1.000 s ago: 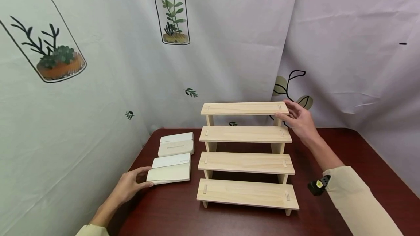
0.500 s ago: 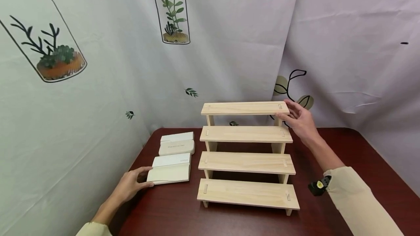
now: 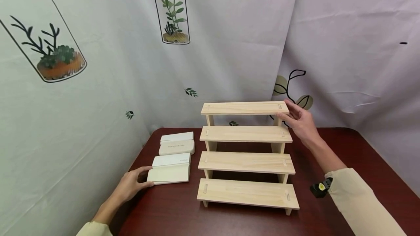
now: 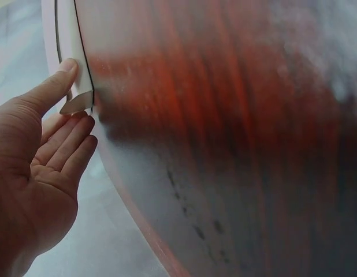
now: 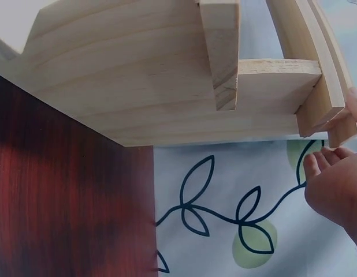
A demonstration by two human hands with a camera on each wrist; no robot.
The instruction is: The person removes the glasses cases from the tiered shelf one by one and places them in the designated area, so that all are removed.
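Observation:
A four-tier wooden display stand (image 3: pixel 244 163) of pale wood stands upright on the dark red table. My right hand (image 3: pixel 302 121) holds the right end of its top shelf, thumb on the front edge and fingers behind. At the edge of the right wrist view, the same hand (image 5: pixel 337 179) touches the shelf end. My left hand (image 3: pixel 129 184) grips the left end of a flat cream box (image 3: pixel 168 173), the nearest of several pale flat pieces. In the left wrist view, the left thumb (image 4: pixel 54 86) lies along the box's side; the index finger is mostly hidden.
Behind the cream box lie a white flat piece (image 3: pixel 172 159), a rounded cream case (image 3: pixel 177 147) and another white piece (image 3: pixel 177 137). The table (image 3: pixel 164 210) ends at a white printed cloth (image 3: pixel 229 65) at the back and sides.

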